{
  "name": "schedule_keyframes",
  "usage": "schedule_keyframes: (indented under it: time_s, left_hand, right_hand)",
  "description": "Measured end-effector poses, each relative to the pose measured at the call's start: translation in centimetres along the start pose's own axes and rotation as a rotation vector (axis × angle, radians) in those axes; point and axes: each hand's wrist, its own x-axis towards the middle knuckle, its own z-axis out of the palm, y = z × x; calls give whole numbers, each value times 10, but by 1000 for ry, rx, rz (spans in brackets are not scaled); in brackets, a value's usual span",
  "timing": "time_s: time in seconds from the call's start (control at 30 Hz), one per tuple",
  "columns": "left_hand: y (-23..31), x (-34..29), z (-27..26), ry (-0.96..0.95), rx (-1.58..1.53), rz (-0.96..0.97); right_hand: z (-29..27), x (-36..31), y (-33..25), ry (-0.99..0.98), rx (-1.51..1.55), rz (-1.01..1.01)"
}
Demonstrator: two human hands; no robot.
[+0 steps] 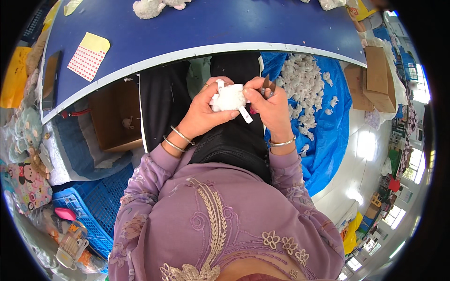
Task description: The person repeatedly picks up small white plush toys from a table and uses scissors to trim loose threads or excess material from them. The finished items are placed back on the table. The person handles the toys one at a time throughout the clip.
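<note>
Above my lap, my left hand [206,108] is closed round a small white plush toy [229,97]. A white label [245,114] sticks out from the toy's lower side, and another white tab [220,84] shows at its upper left. My right hand [272,107] pinches the toy's right end between thumb and forefinger. Tucked in that same hand is a pair of thread snips [266,85], dark blades pointing up; their handles are mostly hidden by the fingers.
A blue table [211,28] with a white edge lies ahead, bearing a sticker sheet [89,56] and white plush pieces [149,8]. Many small white plush pieces [304,77] lie on a blue sheet [335,136] at right. A cardboard box [110,112] and blue crate [89,206] stand left.
</note>
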Motion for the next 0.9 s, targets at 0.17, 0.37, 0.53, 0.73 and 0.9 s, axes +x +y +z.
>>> schedule_keyframes:
  time_s: [0.17, 0.37, 0.53, 0.73, 0.9]
  left_hand:
    - [-7, -8, -3, -8, -429, -264]
    - [2, 2, 0, -59, -667, -337]
    - [11, -1, 8, -53, -389, -256]
    - [5, -6, 11, -21, -192, -182]
    - [9, -2, 5, -23, -183, -216]
  right_hand:
    - [-64, 6, -11, 356, -501, 38]
    - [-78, 5, -29, 400, -626, 52]
    - [-13, 6, -10, 5, -287, 131]
    - [14, 10, -17, -165, -367, 73]
    - [6, 3, -6, -61, -189, 94]
